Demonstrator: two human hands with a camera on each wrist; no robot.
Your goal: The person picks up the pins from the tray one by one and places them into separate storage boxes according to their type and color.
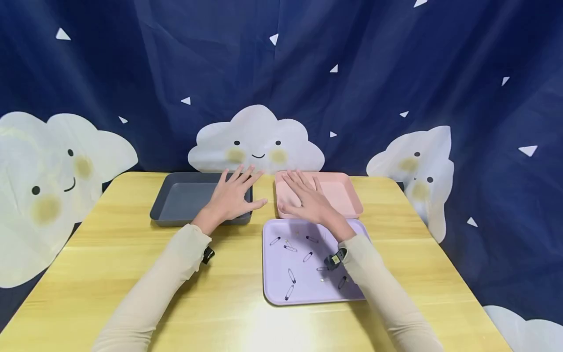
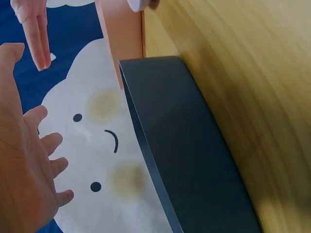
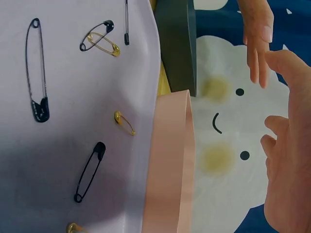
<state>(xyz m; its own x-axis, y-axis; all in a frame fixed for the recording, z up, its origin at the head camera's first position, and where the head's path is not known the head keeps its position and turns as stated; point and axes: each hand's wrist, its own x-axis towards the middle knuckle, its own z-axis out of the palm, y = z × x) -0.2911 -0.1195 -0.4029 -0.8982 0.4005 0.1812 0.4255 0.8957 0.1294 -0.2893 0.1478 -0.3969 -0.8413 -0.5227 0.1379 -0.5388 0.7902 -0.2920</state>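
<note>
Nothing in my grip right now: my left hand [image 1: 228, 198] hovers over the near-right side of the dark tray [image 1: 184, 200], fingers spread, and my right hand [image 1: 310, 201] is over the pink tray [image 1: 342, 193], fingers fanned too. The safety pins [image 3: 41, 110] lie scattered in the purple tray [image 1: 273, 276]. Trouble spot: a black pin [image 3: 109, 25] and a gold pin [image 3: 115, 50] lie crossed, so pinching one could drag the other along. The gold ones look tiny and might slip from a pinch. My right wrist camera [image 1: 333, 260] and sleeve [image 1: 391, 298] block part of the purple tray; a careless sweep could scatter pins. The pink tray's wall stands just beyond, a ridge to clear. Behind the table [image 1: 228, 308], a blue curtain [image 1: 211, 54] hangs.
</note>
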